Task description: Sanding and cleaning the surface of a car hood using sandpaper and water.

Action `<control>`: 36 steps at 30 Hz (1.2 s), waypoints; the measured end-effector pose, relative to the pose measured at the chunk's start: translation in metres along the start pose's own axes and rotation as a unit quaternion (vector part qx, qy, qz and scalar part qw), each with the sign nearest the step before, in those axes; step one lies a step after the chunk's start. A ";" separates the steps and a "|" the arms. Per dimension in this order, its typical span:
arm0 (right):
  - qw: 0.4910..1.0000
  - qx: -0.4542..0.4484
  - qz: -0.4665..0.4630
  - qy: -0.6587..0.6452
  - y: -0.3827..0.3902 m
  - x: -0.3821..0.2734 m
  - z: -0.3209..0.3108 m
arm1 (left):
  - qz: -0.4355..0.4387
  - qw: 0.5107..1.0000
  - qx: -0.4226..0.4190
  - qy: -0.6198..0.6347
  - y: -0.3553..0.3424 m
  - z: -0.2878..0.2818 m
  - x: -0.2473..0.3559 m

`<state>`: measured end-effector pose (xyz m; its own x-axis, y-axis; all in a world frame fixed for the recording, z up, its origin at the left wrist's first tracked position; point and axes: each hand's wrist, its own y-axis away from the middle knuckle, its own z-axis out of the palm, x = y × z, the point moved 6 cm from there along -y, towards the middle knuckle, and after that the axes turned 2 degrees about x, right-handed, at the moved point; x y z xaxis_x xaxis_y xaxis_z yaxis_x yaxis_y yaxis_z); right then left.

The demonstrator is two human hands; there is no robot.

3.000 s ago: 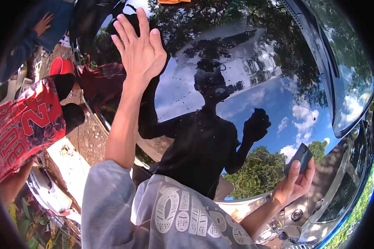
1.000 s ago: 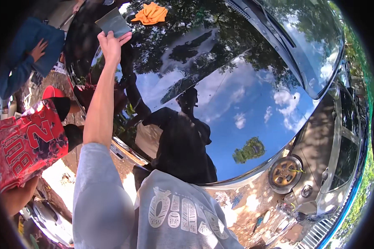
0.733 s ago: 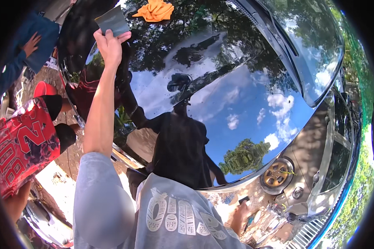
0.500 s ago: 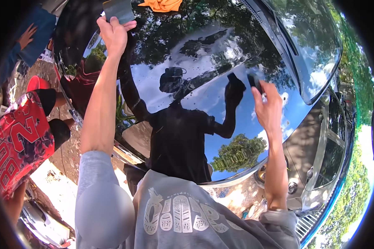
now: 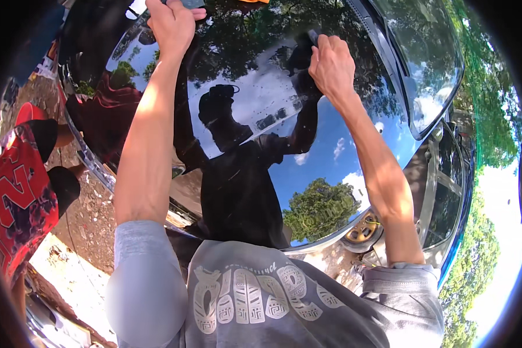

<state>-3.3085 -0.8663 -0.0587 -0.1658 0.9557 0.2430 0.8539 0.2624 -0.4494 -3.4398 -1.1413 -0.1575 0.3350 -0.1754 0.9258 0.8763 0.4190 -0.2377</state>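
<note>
A glossy black car hood point(image 5: 243, 174) spreads before me, mirroring trees, sky and my dark outline. My left hand point(image 5: 174, 26) is at the top edge over the hood's far left, fingers closed on a flat grey sheet point(image 5: 191, 3) that is mostly cut off by the picture's edge. Over the upper middle of the hood, my right hand point(image 5: 333, 66) is closed round a small dark pad point(image 5: 313, 37); the fingers hide most of it. A hazy, whitish patch lies on the paint near that hand.
An orange cloth point(image 5: 255, 1) just shows at the top edge. The windshield point(image 5: 423, 64) rises at the right, beside a wiper. A person in a red shirt point(image 5: 23, 191) is close by on the left. Another car's wheel point(image 5: 362, 231) shows beyond the hood's near edge.
My right hand has moved up and left across the hood with the dark pad. My left hand has shifted up and slightly right, its sheet now largely out of view. The view itself has shifted.
</note>
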 end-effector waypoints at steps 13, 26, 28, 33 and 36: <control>0.927 -0.083 0.086 -0.355 0.077 -0.133 -0.071 | -0.011 0.994 -0.062 -0.089 0.004 0.003 0.017; 0.132 0.110 0.846 -0.505 0.566 -0.103 -0.254 | -0.033 0.996 -0.038 -0.073 0.008 0.002 0.016; 0.103 0.124 0.874 -0.458 0.613 -0.128 -0.237 | -0.033 0.997 -0.055 -0.035 0.006 0.003 0.017; 0.070 0.107 0.912 -0.390 0.694 -0.174 -0.193 | -0.039 0.995 -0.068 -0.067 0.004 0.003 0.019; 0.062 0.084 0.926 -0.362 0.717 -0.185 -0.181 | -0.048 0.995 -0.070 -0.058 0.004 0.002 0.018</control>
<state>-2.5767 -0.8791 -0.2706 0.1102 -0.8939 -0.4345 -0.2691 -0.4477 0.8527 -3.4306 -1.1409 -0.1414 0.2118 -0.1021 0.9720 0.9450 0.2750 -0.1770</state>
